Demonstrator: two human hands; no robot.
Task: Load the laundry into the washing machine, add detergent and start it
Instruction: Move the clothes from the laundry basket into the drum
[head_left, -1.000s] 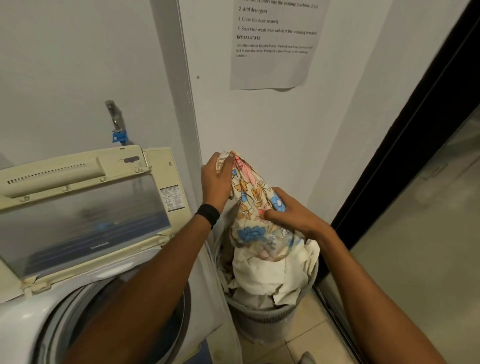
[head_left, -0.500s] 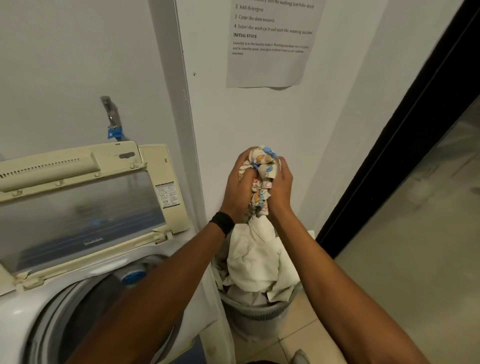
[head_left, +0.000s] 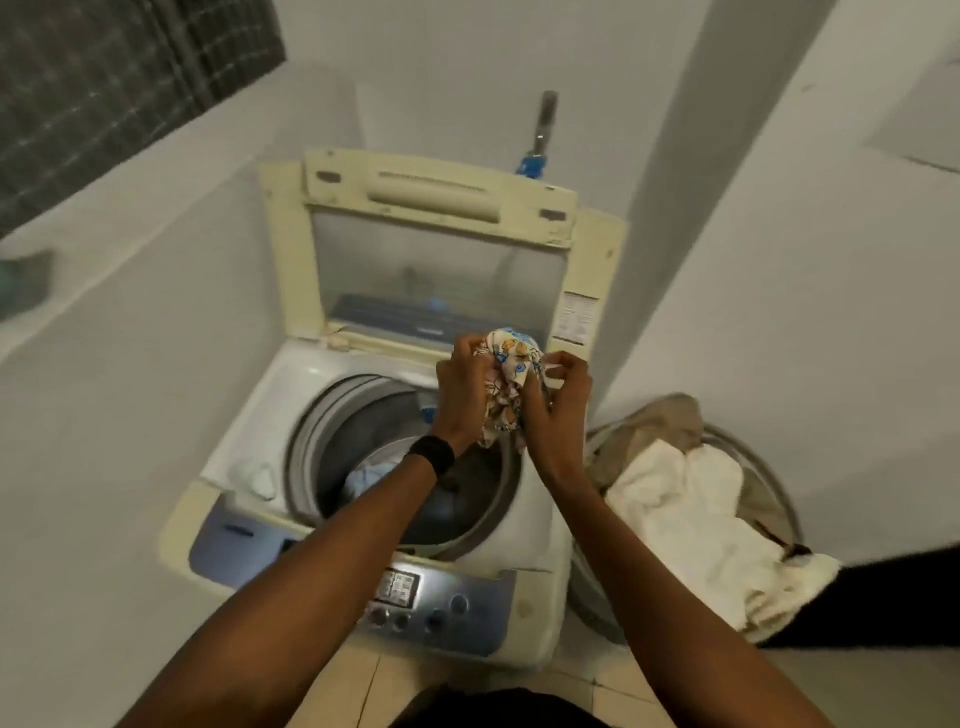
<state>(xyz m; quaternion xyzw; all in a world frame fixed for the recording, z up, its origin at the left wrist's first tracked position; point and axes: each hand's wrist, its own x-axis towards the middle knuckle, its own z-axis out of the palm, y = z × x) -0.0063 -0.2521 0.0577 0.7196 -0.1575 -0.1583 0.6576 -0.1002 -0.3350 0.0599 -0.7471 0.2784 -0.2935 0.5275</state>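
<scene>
Both hands are gripping one bunched floral cloth: left hand is clutching its left side, right hand is pinching its right side. Cloth is hanging above the right rim of the washing machine drum. Lid is standing raised at the machine's back. Pale blue item is lying inside the drum. Laundry basket is sitting just right of the machine, holding white and beige laundry.
</scene>
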